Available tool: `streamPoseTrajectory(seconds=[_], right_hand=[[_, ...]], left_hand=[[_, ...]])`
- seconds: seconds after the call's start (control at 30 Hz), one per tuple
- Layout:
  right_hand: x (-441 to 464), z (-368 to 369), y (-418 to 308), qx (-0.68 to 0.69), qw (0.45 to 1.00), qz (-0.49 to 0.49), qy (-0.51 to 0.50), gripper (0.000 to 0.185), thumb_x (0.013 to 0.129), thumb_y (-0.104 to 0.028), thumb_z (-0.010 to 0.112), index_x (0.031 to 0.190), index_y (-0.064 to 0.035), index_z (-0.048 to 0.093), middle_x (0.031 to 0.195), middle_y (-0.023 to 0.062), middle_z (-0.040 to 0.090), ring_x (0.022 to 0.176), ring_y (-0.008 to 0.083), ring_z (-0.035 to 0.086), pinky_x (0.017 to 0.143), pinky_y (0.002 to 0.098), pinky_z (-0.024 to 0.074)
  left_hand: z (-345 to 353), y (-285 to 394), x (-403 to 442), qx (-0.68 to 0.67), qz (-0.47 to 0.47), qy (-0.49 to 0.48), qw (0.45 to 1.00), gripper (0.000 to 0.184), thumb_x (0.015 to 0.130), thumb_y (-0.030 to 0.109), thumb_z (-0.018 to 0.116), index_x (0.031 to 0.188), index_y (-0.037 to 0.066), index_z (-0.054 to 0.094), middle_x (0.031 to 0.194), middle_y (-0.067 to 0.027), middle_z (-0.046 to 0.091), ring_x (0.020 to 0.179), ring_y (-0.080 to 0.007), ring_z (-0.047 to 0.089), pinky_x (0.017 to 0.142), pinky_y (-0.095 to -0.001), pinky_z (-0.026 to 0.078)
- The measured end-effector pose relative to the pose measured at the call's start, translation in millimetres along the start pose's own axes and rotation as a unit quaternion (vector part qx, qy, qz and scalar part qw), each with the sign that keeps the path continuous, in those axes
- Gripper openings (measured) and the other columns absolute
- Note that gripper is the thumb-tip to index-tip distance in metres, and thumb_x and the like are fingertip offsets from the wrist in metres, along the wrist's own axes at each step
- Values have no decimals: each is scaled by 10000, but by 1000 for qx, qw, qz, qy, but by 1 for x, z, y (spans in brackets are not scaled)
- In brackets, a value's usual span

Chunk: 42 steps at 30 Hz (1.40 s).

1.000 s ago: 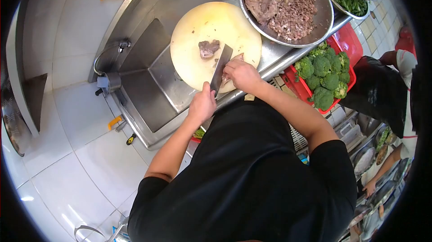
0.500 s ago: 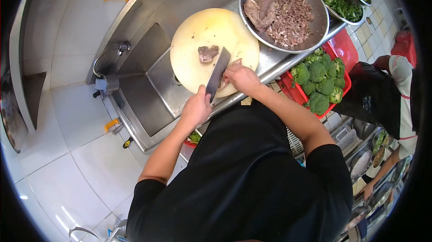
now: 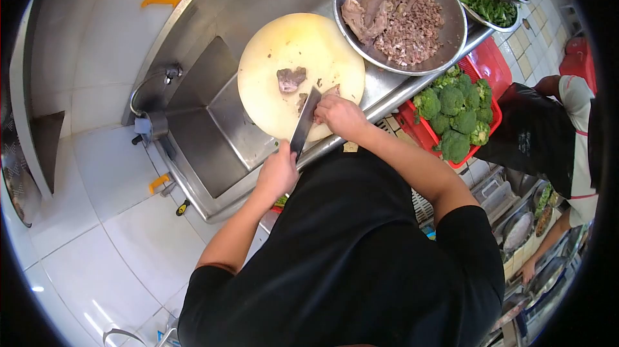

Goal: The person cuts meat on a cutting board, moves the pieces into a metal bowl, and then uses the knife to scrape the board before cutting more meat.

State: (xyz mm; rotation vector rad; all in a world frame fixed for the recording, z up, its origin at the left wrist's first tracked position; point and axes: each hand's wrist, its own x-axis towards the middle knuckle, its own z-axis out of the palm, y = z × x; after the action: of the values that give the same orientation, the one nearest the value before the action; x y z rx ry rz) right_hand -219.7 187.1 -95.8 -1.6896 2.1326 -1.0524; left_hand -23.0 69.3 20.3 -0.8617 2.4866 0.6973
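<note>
My left hand point(image 3: 278, 171) is closed round the handle of a cleaver point(image 3: 305, 121), whose blade lies over the near part of a round yellowish cutting board point(image 3: 274, 44). Right of the blade, my right hand point(image 3: 342, 117) presses a piece of meat point(image 3: 333, 90) down on the board with bent fingers, which hide most of it. A darker chunk of meat point(image 3: 291, 80) lies apart near the board's middle. Small scraps are scattered around it, and a cut bit sits just left of the blade.
A steel bowl point(image 3: 340, 21) of chopped meat and larger pieces stands right of the board. Beyond it are bowls of leafy greens point(image 3: 480, 2). A red basket point(image 3: 495, 111) holds broccoli point(image 3: 461, 105). The sink basin point(image 3: 200, 147) lies left. Another person point(image 3: 535, 134) stands at right.
The cleaver has drawn back toward my body, its tip lower on the board. A cut bit of meat now shows left of the blade. My right hand still holds the meat.
</note>
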Motion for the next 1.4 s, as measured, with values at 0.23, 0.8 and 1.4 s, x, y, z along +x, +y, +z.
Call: streamPoseTrajectory(seconds=[0.23, 0.8, 1.4], right_hand=[[-8, -1, 2, 24, 999, -21, 19, 107, 837, -171, 725, 867, -69, 709, 934, 62, 691, 1020, 251, 657, 899, 373, 550], [-3, -33, 19, -126, 989, 36, 67, 264, 793, -55, 649, 993, -185, 763, 1046, 40, 593, 1074, 264, 570, 921, 397, 477], [25, -4, -11, -70, 993, 73, -65, 281, 820, -100, 742, 1098, -91, 702, 1016, 101, 695, 1133, 327, 605, 1052, 467, 411]], left_hand=[[26, 7, 46, -13, 8, 48, 999, 292, 1047, 212, 561, 1204, -5, 446, 797, -354, 676, 801, -555, 683, 732, -638, 535], [3, -10, 32, -73, -9, 77, 994, 257, 1055, 239, 557, 1197, 33, 500, 910, -337, 704, 888, -549, 681, 798, -629, 519], [-3, -32, -2, -141, -21, 124, 982, 235, 1058, 245, 562, 1166, 41, 515, 903, -340, 701, 903, -551, 676, 794, -630, 505]])
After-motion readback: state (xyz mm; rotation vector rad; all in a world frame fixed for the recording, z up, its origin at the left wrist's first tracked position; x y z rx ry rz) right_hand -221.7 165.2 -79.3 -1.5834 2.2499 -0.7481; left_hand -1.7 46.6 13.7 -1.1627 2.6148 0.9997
